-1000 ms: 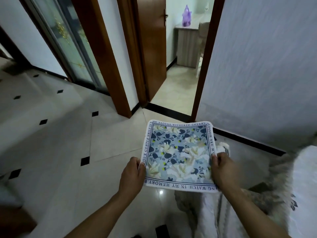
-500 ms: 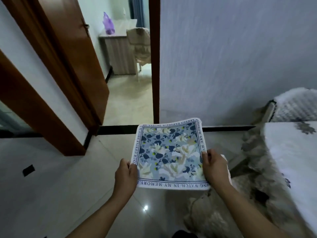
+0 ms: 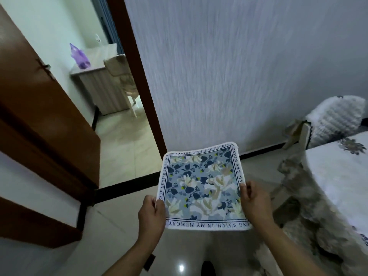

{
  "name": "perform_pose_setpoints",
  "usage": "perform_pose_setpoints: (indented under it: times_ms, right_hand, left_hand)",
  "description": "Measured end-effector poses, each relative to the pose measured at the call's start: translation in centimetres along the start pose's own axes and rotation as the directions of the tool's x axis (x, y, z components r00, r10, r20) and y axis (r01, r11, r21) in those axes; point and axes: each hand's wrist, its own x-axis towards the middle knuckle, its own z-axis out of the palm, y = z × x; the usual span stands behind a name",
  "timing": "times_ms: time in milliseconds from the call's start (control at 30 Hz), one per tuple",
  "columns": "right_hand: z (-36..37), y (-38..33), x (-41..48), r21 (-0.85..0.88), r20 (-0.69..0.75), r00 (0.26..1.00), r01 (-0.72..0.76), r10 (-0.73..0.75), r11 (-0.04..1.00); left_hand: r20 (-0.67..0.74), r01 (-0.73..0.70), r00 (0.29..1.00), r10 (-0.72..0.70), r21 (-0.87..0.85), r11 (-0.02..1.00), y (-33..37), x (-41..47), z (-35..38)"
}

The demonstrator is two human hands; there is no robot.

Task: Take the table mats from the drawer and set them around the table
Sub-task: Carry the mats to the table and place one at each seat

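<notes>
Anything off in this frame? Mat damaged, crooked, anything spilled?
Nothing stands out. The floral table mat looks intact and is held roughly flat, with the left hand and right hand each pinching a side edge. Only its far edge curls up slightly. The covered table at right shows no spill.

The view has swung right: the glass door seen a second ago is out of frame, and the doorway (image 3: 119,140) now sits at the left. The table (image 3: 336,176) has come in along the right edge, with a covered chair (image 3: 334,118) behind it. The mat (image 3: 201,186) is now nearer the table.
</notes>
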Motion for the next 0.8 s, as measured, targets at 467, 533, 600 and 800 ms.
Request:
perform_pose_setpoints:
  times_ms: [467, 533, 600, 800]
  right_hand:
    - [0.5, 0.0, 18.9, 0.042, -0.215, 0.963, -0.159, 0.165, 0.986]
    - [-0.3, 0.4, 20.9, 0.055, -0.309, 0.923, -0.222, 0.228, 0.973]
    - [-1.2, 0.9, 22.2, 0.080, -0.379, 0.873, -0.301, 0.309, 0.950]
    - [-4.6, 2.7, 23.2, 0.192, -0.591, 0.642, -0.476, 0.488, 0.858]
  left_hand:
    - [0.269, -0.162, 0.946, 0.181, -0.090, 0.983, 10.2, 21.0, 13.0]
    - [0.341, -0.224, 0.906, 0.249, -0.112, 0.968, 12.3, 24.2, 16.1]
    - [0.406, -0.290, 0.857, 0.316, -0.126, 0.949, 14.9, 26.9, 18.8]
    - [0.639, -0.452, 0.616, 0.461, -0.193, 0.871, 23.6, 30.5, 28.2]
